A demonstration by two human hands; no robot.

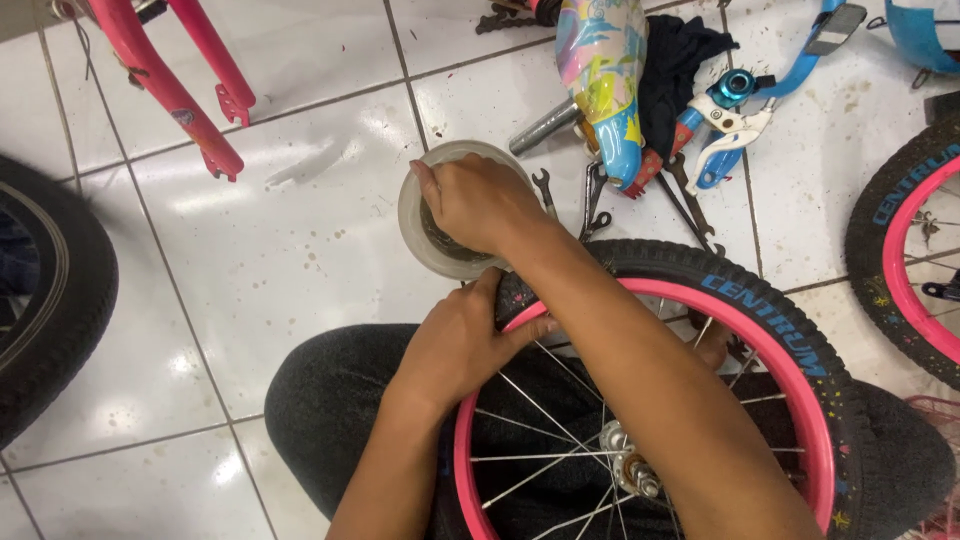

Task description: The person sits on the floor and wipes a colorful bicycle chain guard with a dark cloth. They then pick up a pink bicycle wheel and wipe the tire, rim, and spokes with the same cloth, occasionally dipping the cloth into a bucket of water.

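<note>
Wheel (700, 400) with a pink rim and black tyre lies across the person's lap in the head view, its flat side turned up to the camera and its axle (630, 470) pointing up out of the hub, so the wheel's plane runs roughly level with the floor. The left hand (460, 345) grasps the tyre at the wheel's far-left edge, fingers curled over the tread and thumb lying along the pink rim. The right hand (475, 200) reaches past the wheel, forearm crossing over the tyre, with its fingers dipped into a round, pale tub (415, 225) standing on the floor just beyond the wheel; what the fingertips pinch inside cannot be told.

Beside the tub, spanners (595, 195) lie on the tiles with their long axes running away from the person. Beyond them rests a bicycle frame (605, 80) in pastel colours, a black cloth (675, 65) and a blue handlebar part with a brake lever (735, 135).

The floor (280, 250) is glossy white tile with dark grout lines and small specks of dirt. A pink fork (165, 85) lies at its far-left corner, a black tyre (60, 290) at the left edge, and another pink-rimmed wheel (905, 250) at the right edge.
</note>
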